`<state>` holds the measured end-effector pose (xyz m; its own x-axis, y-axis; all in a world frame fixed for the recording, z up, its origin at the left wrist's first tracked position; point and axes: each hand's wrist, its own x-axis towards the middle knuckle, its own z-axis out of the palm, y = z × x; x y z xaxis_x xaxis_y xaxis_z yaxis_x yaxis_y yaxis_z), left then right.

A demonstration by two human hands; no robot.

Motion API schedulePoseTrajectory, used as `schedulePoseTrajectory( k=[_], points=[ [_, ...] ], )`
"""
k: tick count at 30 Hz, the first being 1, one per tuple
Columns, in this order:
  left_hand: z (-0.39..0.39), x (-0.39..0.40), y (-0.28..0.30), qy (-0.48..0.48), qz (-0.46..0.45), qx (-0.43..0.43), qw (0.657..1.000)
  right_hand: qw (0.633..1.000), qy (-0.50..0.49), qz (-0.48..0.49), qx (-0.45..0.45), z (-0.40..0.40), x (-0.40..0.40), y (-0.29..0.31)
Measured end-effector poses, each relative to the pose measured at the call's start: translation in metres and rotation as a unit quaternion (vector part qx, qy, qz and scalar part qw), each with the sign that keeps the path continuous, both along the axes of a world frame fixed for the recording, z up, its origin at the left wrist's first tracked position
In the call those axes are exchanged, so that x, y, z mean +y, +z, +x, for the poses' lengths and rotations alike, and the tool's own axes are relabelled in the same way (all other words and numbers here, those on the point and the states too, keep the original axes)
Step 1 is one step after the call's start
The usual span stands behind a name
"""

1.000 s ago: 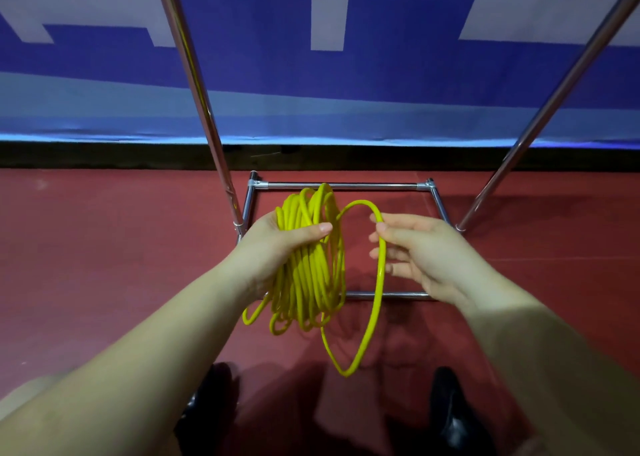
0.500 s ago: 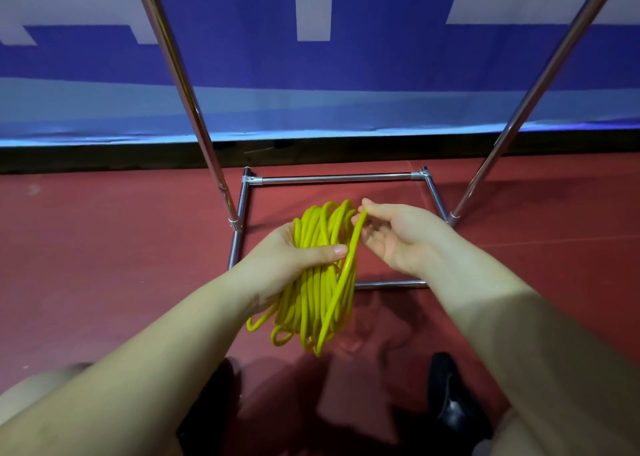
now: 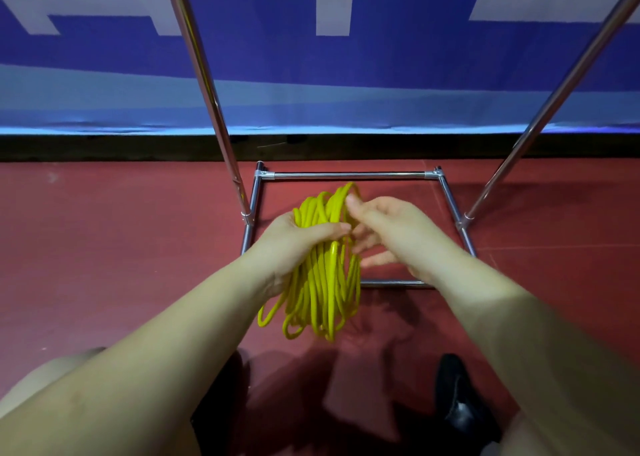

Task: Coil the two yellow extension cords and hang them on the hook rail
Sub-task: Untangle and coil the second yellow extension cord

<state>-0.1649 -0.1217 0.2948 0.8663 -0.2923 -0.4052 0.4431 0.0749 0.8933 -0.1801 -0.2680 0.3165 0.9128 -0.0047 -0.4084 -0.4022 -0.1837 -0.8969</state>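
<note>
Last loop is going onto the yellow coil!

Near, the left hand [image 3: 294, 244] is clenching its fingers round the yellow cord coil [image 3: 322, 282] over the red floor [image 3: 104, 247]; the right hand [image 3: 388, 233], a second ago holding one loop out wide, is now pinching it against the bundle's top. Farther off, the metal rack frame [image 3: 346, 175] is waiting: coiling looks nearly finished.
</note>
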Motion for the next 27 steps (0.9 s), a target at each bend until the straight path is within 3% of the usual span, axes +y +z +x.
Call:
schedulePoseTrajectory(
  k=[4,10,14,18,21,27],
  points=[
    [0.008,0.003,-0.001,0.080,-0.005,0.020,0.997,0.960,0.138,-0.211,-0.118,-0.017,0.010,-0.020],
    [0.014,0.006,0.000,0.155,0.006,0.045,0.987,0.925,0.149,-0.246,-0.248,-0.015,0.004,-0.027],
    [0.017,0.010,0.003,0.176,-0.019,0.061,0.982,0.919,0.191,-0.270,-0.214,-0.013,0.000,-0.029],
    [0.029,0.025,0.004,0.215,-0.047,0.086,0.972,0.870,0.304,-0.372,-0.111,-0.013,-0.016,-0.037],
    [0.036,0.035,0.005,0.240,-0.041,0.080,0.966,0.879,0.289,-0.369,-0.085,-0.012,-0.025,-0.040],
    [0.042,0.043,0.001,0.256,-0.014,0.041,0.966,0.930,0.186,-0.294,-0.122,-0.007,-0.043,-0.021]
  ],
)
